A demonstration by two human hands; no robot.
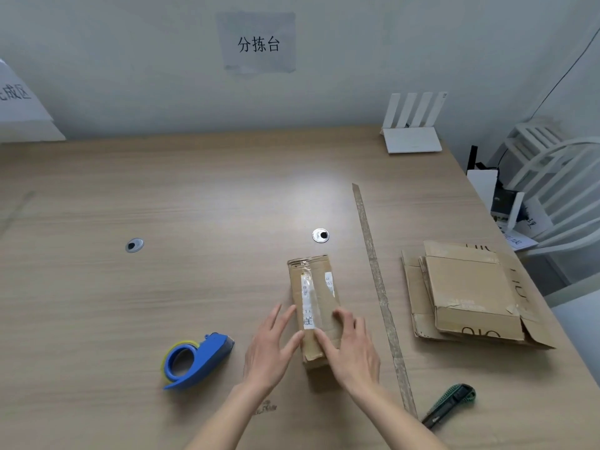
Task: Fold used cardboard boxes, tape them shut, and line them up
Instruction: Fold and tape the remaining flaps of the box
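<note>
- Nearest to us, off to the right of our right hand (352, 349), a green utility knife (451, 405) lies on the desk (194, 196).
- Our left hand (271, 345) rests with straight, relaxed fingers against the left side of a small cardboard box (316, 306), thumb on its near top edge; it grips nothing.
- Our right hand lies flat on the near top of the same box, fingers laid over its right edge and thumb on top, pressing rather than clasping.
- The box stands between our two hands and runs away from them, with clear tape and a white label strip (308, 303) along its top seam.
- Left of our left hand, apart from it, sits a blue tape dispenser (196, 360).
- Right of our right hand, a long strip of tape (378, 284) runs across the desk away from us.
- Beyond that strip, a flattened cardboard box (470, 293) lies by the desk's right edge.
- Past the fingertips, two round cable grommets (320, 235) sit in the desk.
- Farthest, a white router (412, 138) stands on the desk, and a paper sign (258, 43) hangs on the wall.
</note>
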